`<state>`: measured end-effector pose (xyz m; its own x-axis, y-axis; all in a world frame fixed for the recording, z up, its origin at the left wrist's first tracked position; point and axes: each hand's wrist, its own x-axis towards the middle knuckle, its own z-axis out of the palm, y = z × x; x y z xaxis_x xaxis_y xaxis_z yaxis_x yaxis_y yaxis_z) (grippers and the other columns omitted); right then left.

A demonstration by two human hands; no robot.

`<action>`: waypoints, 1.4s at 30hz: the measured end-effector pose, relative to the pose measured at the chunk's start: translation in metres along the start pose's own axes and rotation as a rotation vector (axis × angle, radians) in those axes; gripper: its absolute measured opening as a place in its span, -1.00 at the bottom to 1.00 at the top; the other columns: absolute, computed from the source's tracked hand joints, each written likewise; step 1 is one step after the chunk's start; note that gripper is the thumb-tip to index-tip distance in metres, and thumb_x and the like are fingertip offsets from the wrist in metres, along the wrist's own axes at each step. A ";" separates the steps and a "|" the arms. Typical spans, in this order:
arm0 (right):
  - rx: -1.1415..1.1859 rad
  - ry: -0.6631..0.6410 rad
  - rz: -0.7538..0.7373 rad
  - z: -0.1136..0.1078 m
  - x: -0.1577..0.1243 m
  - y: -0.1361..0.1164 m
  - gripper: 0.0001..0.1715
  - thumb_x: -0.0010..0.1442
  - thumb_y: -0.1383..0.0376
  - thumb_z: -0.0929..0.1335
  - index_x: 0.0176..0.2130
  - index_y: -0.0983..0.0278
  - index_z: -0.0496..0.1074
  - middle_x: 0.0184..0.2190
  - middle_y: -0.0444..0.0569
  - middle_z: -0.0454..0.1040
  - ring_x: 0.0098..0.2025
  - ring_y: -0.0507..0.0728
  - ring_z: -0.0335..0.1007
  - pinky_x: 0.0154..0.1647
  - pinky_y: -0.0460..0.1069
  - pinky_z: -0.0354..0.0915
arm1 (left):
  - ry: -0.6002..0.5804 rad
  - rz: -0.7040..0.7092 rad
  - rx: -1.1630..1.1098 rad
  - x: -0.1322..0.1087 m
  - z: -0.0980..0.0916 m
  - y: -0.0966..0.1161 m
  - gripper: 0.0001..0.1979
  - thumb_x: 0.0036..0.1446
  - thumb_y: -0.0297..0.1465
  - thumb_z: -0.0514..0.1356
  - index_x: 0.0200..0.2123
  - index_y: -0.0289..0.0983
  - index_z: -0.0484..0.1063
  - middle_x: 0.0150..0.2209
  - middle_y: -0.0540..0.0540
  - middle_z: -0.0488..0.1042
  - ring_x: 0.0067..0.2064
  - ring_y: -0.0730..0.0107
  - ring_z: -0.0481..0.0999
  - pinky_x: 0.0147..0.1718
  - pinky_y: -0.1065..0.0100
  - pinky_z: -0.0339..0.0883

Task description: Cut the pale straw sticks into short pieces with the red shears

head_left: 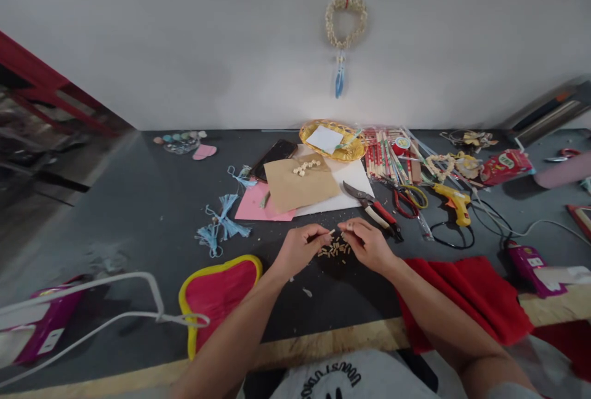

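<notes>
Left hand (300, 248) pinched a short stick piece (331, 231) between thumb and forefinger, long axis pointing roughly across to the right hand (367, 244), left fingertips nearer. Right hand's fingers curled in close; couldn't tell if they gripped anything. Loose pile of cut bits (335, 247) lay under and between both hands, around mid-depth between the worktop (152, 220)'s front and back edges. Bits: tan, wood-looking, stubby, strewn at all angles. Toward back edge: smooth brown card (295, 193) carrying knobbly pale cluster (306, 167); metal-bladed shears (372, 205) slanted beside it. Front edge, right: soft folded red cloth (466, 294).
</notes>
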<state>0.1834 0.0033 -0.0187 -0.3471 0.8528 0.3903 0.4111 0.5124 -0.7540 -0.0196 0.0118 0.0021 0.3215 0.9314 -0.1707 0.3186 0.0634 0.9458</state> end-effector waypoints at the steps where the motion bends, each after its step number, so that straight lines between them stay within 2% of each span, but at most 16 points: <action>1: 0.014 -0.009 -0.010 0.001 0.000 -0.001 -0.75 0.28 0.36 0.24 -0.09 0.24 0.43 -0.20 0.08 0.49 -0.13 0.13 0.44 -0.10 0.04 0.40 | -0.019 0.016 0.042 -0.001 0.001 0.000 -0.76 0.11 -0.24 0.18 -0.37 -0.29 0.54 -0.53 0.01 0.49 -0.50 0.48 0.38 -0.50 0.47 0.22; 6: 0.003 -0.028 -0.020 0.004 -0.001 -0.003 -0.80 0.30 0.31 0.24 -0.23 0.23 0.46 -0.29 0.04 0.50 -0.22 0.10 0.44 -0.18 0.01 0.41 | -0.079 0.030 0.111 -0.002 0.005 0.000 -0.81 0.13 -0.31 0.17 -0.36 -0.26 0.55 -0.52 0.02 0.51 -0.47 0.45 0.44 -0.46 0.46 0.26; 8: -0.078 -0.042 -0.028 0.000 0.001 -0.001 -0.80 0.30 0.30 0.25 -0.27 0.23 0.46 -0.30 0.03 0.50 -0.22 0.10 0.42 -0.17 0.02 0.39 | -0.026 0.049 0.109 -0.001 0.005 -0.003 -0.83 0.12 -0.32 0.18 -0.29 -0.25 0.54 -0.44 0.00 0.55 -0.40 0.41 0.49 -0.41 0.44 0.31; 13: -0.420 -0.114 -0.008 -0.015 0.004 0.014 -0.77 0.29 0.32 0.26 -0.26 0.23 0.52 -0.26 0.04 0.51 -0.16 0.17 0.34 -0.07 0.10 0.32 | 0.203 0.068 0.093 0.002 -0.001 -0.010 -0.76 0.15 -0.28 0.16 -0.17 -0.27 0.50 -0.28 -0.09 0.59 -0.30 0.34 0.54 -0.29 0.36 0.38; 18: -0.531 -0.140 -0.012 -0.017 0.002 0.021 -0.75 0.28 0.33 0.27 -0.20 0.22 0.55 -0.25 0.05 0.50 -0.14 0.21 0.30 -0.08 0.11 0.32 | 0.233 0.101 0.167 0.003 -0.002 -0.010 -0.77 0.17 -0.32 0.15 -0.14 -0.26 0.47 -0.22 -0.11 0.59 -0.27 0.35 0.54 -0.26 0.36 0.39; 25: -0.507 -0.118 -0.045 -0.020 0.002 0.030 -0.71 0.25 0.47 0.24 -0.19 0.31 0.53 -0.25 0.08 0.50 -0.18 0.18 0.35 -0.06 0.11 0.36 | 0.243 0.161 0.253 0.003 -0.003 -0.013 -0.81 0.18 -0.35 0.13 -0.18 -0.25 0.49 -0.24 -0.09 0.57 -0.30 0.38 0.51 -0.33 0.40 0.36; 29: -0.438 -0.079 -0.037 -0.023 0.002 0.033 -0.75 0.24 0.48 0.25 -0.20 0.31 0.50 -0.25 0.06 0.50 -0.16 0.17 0.39 -0.04 0.12 0.37 | 0.263 0.238 0.307 0.004 -0.004 -0.014 -0.83 0.18 -0.39 0.12 -0.22 -0.23 0.50 -0.25 -0.06 0.56 -0.32 0.40 0.50 -0.38 0.42 0.34; 35: -0.374 -0.051 -0.013 -0.027 0.002 0.031 -0.79 0.22 0.48 0.27 -0.23 0.29 0.47 -0.25 0.05 0.49 -0.15 0.17 0.41 -0.05 0.11 0.38 | 0.272 0.250 0.330 0.005 -0.004 -0.014 -0.84 0.17 -0.41 0.13 -0.23 -0.23 0.50 -0.26 -0.06 0.57 -0.32 0.40 0.51 -0.39 0.42 0.35; 38: -0.347 -0.072 -0.008 -0.032 0.003 0.030 -0.78 0.23 0.48 0.26 -0.22 0.27 0.46 -0.25 0.04 0.49 -0.15 0.15 0.42 -0.06 0.09 0.39 | 0.272 0.261 0.332 0.005 -0.004 -0.014 -0.85 0.17 -0.42 0.14 -0.23 -0.22 0.50 -0.26 -0.06 0.56 -0.30 0.39 0.51 -0.37 0.41 0.36; 42: -0.335 -0.175 -0.027 -0.037 0.002 0.029 -0.80 0.23 0.47 0.27 -0.24 0.28 0.46 -0.25 0.04 0.48 -0.15 0.14 0.41 -0.08 0.06 0.39 | 0.265 0.274 0.330 0.005 -0.004 -0.015 -0.86 0.18 -0.42 0.13 -0.24 -0.23 0.50 -0.25 -0.06 0.56 -0.26 0.38 0.52 -0.33 0.40 0.37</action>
<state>0.2259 0.0239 -0.0202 -0.4881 0.8233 0.2898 0.6425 0.5636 -0.5191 -0.0261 0.0170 -0.0117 0.2085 0.9598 0.1879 0.5332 -0.2726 0.8009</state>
